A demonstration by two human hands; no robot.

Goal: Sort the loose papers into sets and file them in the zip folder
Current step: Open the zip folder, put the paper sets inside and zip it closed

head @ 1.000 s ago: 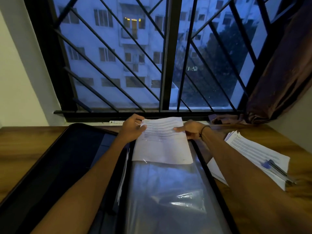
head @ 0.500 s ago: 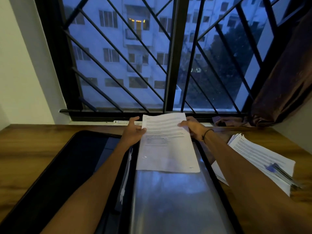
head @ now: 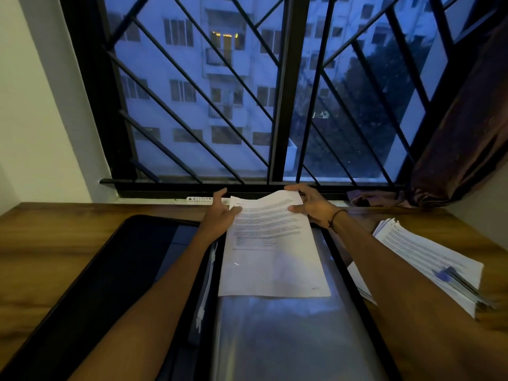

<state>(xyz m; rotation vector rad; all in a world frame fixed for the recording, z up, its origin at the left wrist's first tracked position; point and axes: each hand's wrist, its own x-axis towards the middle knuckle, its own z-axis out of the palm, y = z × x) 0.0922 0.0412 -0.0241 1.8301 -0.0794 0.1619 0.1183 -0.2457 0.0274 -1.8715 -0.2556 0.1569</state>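
Two bare forearms, thin dark band (head: pixel 336 217) on right wrist

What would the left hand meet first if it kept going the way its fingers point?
The left hand points away from the person toward the window. It would probably meet the black window frame just past the desk edge, though depth is unclear.

There are two hands: a left hand (head: pixel 220 215) and a right hand (head: pixel 312 206). There is one zip folder (head: pixel 110 270), lying open. One set of papers (head: pixel 272 248) is in the middle. One more pile of papers (head: pixel 423 257) sits on the right. There is one table (head: pixel 49 243) and one window (head: pixel 247 89). How many pens (head: pixel 456 281) lie on the pile is too blurry to count.
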